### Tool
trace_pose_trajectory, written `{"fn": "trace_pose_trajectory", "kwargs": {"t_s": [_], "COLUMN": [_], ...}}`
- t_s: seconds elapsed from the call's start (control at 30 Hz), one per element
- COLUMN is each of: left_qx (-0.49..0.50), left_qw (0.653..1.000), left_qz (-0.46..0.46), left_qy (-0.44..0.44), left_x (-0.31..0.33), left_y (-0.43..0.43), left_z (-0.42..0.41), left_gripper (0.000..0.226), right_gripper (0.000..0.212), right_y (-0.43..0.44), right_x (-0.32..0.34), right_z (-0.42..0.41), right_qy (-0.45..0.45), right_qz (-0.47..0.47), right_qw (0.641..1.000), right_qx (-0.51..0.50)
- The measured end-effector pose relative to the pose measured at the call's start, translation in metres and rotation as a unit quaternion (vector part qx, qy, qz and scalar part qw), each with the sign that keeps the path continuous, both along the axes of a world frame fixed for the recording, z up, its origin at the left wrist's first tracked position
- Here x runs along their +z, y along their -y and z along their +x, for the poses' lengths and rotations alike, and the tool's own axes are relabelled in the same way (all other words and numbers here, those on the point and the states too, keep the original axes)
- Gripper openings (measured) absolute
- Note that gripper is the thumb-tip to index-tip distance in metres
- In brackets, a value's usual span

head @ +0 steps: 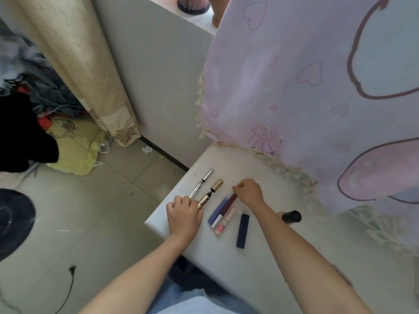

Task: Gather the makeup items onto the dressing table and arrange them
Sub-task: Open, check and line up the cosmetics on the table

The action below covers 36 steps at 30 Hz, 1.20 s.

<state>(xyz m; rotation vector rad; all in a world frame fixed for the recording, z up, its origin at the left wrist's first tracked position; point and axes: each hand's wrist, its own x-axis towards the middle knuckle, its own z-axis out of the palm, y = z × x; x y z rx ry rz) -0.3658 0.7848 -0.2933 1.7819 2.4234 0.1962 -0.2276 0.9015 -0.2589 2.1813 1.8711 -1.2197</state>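
My left hand (184,211): grips gold tube (209,196) at its end.
My right hand (248,192): curled at maroon tube (230,201) tip, grip unclear.
Navy tube (242,231): 3 o'clock of pink tube (225,220).

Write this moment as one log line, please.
left hand: holds gold mascara | right hand: at far end of maroon tube, grip unclear | table: dark blue tube lying apart

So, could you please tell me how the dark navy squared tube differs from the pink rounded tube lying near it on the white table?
The dark navy squared tube is one plain dark colour; the pink rounded tube has a paler far end. The navy tube lies alone; the pink tube lies against a white-ended dark red tube. The navy tube looks thicker. Both lie flat on the white table, neither held.
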Motion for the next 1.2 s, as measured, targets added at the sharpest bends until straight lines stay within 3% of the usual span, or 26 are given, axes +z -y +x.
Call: {"fn": "trace_pose_trajectory", "kwargs": {"t_s": [0.3,0.47,0.6,0.77,0.9,1.0,1.1,1.2], "left_qx": [-0.005,-0.077,-0.144,-0.154,-0.128,-0.105,-0.1,-0.094], "left_qw": [0.999,0.991,0.987,0.987,0.982,0.959,0.936,0.922], "left_qz": [0.022,0.108,0.062,0.049,0.138,0.252,0.311,0.34], "left_qy": [-0.041,-0.033,-0.038,-0.024,0.031,0.08,0.131,0.159], "left_x": [-0.007,-0.014,-0.014,-0.013,-0.004,0.001,0.017,0.039], "left_y": [0.0,0.001,0.003,0.006,0.006,0.002,-0.001,-0.003], "left_z": [0.003,0.009,0.02,0.026,0.025,0.013,0.004,-0.002], "left_gripper": [0.024,0.013,0.017,0.027,0.018,0.003,0.017,0.019], "right_gripper": [0.028,0.03,0.029,0.025,0.024,0.039,0.034,0.033], "right_y": [-0.004,-0.001,0.0,0.003,0.004,0.001,0.005,0.011], "right_x": [-0.001,0.003,0.002,-0.002,0.002,0.015,0.045,0.075], "right_z": [-0.011,-0.017,-0.019,-0.018,-0.014,-0.005,0.003,0.004], "right_qy": [0.067,0.116,0.123,0.122,0.063,-0.048,-0.191,-0.22], "right_qz": [-0.031,-0.02,-0.034,-0.053,-0.05,-0.033,-0.003,-0.015], "right_qw": [0.996,0.99,0.989,0.99,0.997,0.995,0.969,0.966], "right_qx": [0.046,0.082,0.072,0.048,0.0,-0.077,-0.155,-0.133]}}
